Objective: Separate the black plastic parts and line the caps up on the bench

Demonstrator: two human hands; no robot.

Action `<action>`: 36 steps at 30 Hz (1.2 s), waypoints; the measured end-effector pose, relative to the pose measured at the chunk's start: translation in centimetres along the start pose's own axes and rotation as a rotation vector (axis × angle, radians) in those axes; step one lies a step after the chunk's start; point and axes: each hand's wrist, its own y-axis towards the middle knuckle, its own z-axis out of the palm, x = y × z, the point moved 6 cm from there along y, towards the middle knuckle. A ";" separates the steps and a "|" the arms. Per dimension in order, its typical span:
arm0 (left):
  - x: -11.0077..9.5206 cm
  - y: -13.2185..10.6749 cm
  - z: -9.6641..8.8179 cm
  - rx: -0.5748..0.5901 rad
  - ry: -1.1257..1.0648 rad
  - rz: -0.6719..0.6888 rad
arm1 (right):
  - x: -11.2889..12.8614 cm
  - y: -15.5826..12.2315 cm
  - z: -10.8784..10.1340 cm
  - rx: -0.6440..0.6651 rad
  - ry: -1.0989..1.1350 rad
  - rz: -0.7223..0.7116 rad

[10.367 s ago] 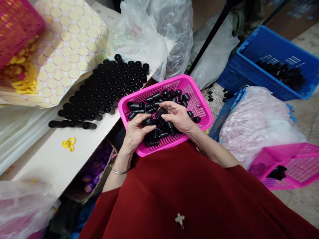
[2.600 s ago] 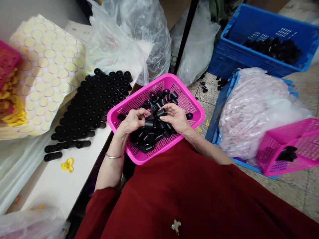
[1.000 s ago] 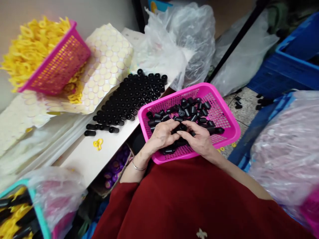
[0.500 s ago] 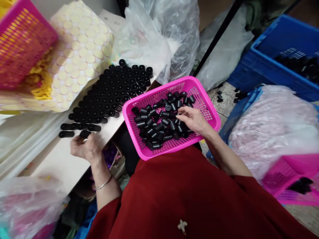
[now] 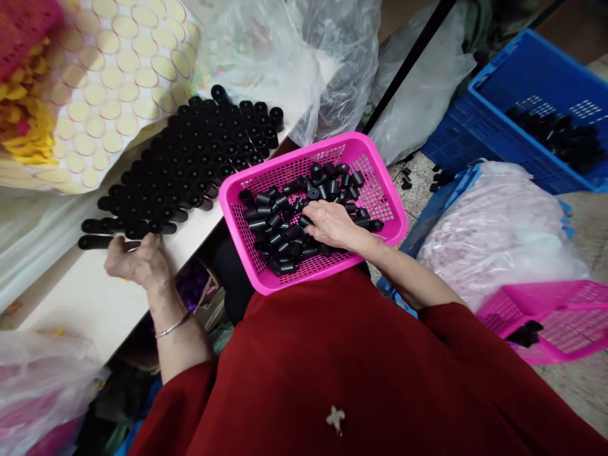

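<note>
At the near end of the rows, my left hand [image 5: 137, 259] has its thumb and fingers around a black cylindrical cap [image 5: 132, 244] in the front row; the fingers partly hide it. Many such caps stand upright, packed side by side in a slanting block [image 5: 190, 152] on the pale tabletop, small round centres showing on top. My right hand [image 5: 330, 223] reaches into a pink plastic basket [image 5: 308, 150], its fingers closed on a loose black cap [image 5: 304, 221]. Around it lie many more caps in a jumble, tipped every way. The basket rests on my lap against the table edge.
A sheet printed with yellow circles [image 5: 128, 60] and yellow pieces [image 5: 23, 120] lie at the table's back left. Clear plastic bags [image 5: 256, 57] stand behind the caps. To my right are a blue crate [image 5: 503, 136], a full bag [image 5: 494, 234] and another pink basket [image 5: 560, 316].
My left hand has brought its cap up to the end of the front row. My right hand has moved left within the basket and bent its fingers down. The view has shifted slightly.
</note>
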 end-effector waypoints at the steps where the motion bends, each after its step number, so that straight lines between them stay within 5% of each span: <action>1: -0.4 -0.4 -1.1 -0.144 0.063 0.050 | 0.2 -0.1 0.0 0.007 -0.044 -0.001; 3: -1.4 -1.6 -2.5 -0.362 0.143 0.157 | 1.2 -0.3 -0.1 -0.023 -0.097 -0.062; 9: -4.2 -6.5 0.6 -0.139 0.010 0.237 | 5.7 -1.0 1.2 0.132 -0.113 -0.497; 14: -6.9 -10.8 5.2 0.295 -0.067 0.409 | 4.3 1.8 0.5 0.090 -0.192 -0.387; 17: -7.2 -11.8 5.7 0.338 -0.046 0.425 | 2.2 3.0 -1.0 -0.050 -0.239 -0.240; 21: -6.9 -11.8 5.1 0.289 -0.040 0.353 | 1.4 2.3 -2.0 -0.132 -0.245 -0.179; 27: -7.4 -11.5 5.4 0.260 -0.379 0.017 | 4.3 0.4 2.0 0.173 -0.195 -0.374; 32: -8.3 -11.5 7.3 0.538 -0.760 -0.306 | 4.3 0.9 3.1 0.268 -0.128 -0.246; 36: -8.7 -11.9 8.1 0.669 -0.837 -0.401 | 4.2 1.1 2.8 0.272 -0.121 -0.281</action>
